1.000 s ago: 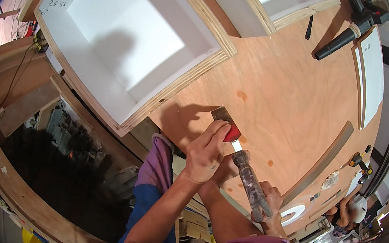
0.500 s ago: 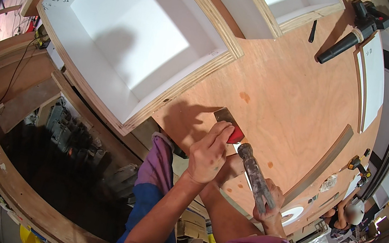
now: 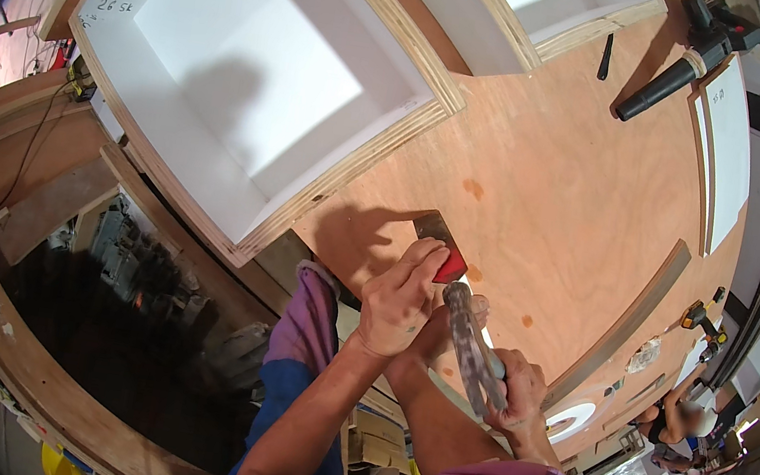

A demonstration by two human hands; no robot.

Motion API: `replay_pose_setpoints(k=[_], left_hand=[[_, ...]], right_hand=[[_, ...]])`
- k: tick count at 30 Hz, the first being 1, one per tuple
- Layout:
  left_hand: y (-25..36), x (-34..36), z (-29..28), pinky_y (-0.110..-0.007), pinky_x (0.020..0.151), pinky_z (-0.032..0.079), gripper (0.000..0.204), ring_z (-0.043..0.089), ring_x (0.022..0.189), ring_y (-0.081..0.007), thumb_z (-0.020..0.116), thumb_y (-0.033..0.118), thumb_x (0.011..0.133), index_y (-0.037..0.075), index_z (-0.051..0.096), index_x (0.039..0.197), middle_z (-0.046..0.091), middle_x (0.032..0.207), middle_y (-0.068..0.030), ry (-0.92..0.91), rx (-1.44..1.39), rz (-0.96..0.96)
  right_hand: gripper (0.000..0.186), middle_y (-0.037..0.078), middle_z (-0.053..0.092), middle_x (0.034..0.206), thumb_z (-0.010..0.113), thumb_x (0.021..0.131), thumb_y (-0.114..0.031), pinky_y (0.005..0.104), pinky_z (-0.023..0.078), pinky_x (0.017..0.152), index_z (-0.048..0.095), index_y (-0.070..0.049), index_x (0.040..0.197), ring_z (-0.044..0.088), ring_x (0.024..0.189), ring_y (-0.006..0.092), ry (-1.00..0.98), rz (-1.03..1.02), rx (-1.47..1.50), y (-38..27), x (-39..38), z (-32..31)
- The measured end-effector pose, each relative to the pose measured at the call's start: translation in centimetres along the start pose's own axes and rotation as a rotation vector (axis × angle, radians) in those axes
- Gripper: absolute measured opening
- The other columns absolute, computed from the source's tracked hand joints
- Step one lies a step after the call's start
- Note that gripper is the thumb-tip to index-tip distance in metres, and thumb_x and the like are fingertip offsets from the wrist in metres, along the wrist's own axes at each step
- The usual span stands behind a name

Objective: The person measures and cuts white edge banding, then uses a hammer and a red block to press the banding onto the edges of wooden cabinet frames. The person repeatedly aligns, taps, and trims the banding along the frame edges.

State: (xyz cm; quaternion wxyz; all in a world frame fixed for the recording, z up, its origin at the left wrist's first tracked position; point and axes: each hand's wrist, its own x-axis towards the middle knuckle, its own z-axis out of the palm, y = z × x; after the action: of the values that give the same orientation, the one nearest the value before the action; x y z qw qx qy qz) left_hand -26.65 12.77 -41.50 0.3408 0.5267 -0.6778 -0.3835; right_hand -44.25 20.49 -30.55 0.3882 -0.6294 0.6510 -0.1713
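Note:
My left hand [image 3: 395, 304] grips a flat tool [image 3: 439, 237] with a broad dark plate and a red end; its exact kind is unclear. It stands over the near edge of the plywood worktop [image 3: 544, 193]. In my right hand [image 3: 519, 391] is a claw hammer [image 3: 471, 350], its grip mostly covered by my fingers. The hammer's round striking face is just beside the red end; whether they touch I cannot tell. Partly behind the hammer, my bare leg [image 3: 437, 413] reaches up to the worktop edge.
A white-lined plywood box [image 3: 349, 179] stands at the left. Toward the far right lie a black blower [image 3: 662, 93], white panels [image 3: 729, 172] and a thin black tool [image 3: 605, 57]. A wood strip [image 3: 623, 323] and yellow drill [image 3: 702, 315] lie right. Another person [image 3: 671, 424] is beyond.
The hammer has shifted left and slightly down, swinging more upright, with my right hand moving a little left. My left hand and the red-ended tool have moved slightly left.

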Motion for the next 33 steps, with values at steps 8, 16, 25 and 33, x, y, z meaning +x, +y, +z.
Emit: replay_pose_setpoints(k=[8,16,25,33], left_hand=[[0.8,0.3,-0.4,-0.033,0.076,0.059,0.039,0.07,0.095,-0.0296,0.071,-0.001,0.071,0.0,0.068,0.109,0.068,0.112,-0.0151,-0.08,0.065,0.112],[6.5,-1.4,-0.8,-0.043,0.079,0.061,0.033,0.069,0.094,-0.0334,0.068,-0.01,0.067,-0.007,0.067,0.1,0.066,0.103,-0.0196,-0.224,-0.144,0.304],[9.6,-3.7,2.2,-0.041,0.084,0.055,0.038,0.062,0.099,-0.0288,0.07,0.0,0.068,0.001,0.07,0.105,0.065,0.105,-0.0115,-0.537,-0.145,0.403],[10.1,-3.9,6.4,-0.037,0.08,0.054,0.033,0.058,0.098,-0.0228,0.07,0.008,0.07,0.01,0.073,0.102,0.059,0.097,-0.0036,-0.942,-0.234,0.796]], right_hand=[[0.015,0.011,0.061,0.069,0.059,0.092,-0.017,0.0355,0.045,0.054,0.064,-0.003,0.096,0.061,0.06,0.0258,0.161,0.201,-0.062,1.2,-3.5,-0.1],[0.021,0.016,0.058,0.076,0.059,0.098,-0.02,0.0357,0.047,0.06,0.059,0.0,0.104,0.058,0.064,0.0277,0.6,0.629,-0.261,15.1,-7.8,4.1],[0.027,0.018,0.063,0.09,0.058,0.099,-0.02,0.0396,0.049,0.072,0.059,-0.002,0.119,0.061,0.081,0.0321,0.781,0.667,-0.379,22.9,-13.9,5.0],[0.033,0.01,0.065,0.102,0.052,0.103,-0.021,0.0292,0.053,0.08,0.056,0.004,0.124,0.064,0.096,0.0175,0.71,1.045,1.747,5.5,-13.0,3.8]])
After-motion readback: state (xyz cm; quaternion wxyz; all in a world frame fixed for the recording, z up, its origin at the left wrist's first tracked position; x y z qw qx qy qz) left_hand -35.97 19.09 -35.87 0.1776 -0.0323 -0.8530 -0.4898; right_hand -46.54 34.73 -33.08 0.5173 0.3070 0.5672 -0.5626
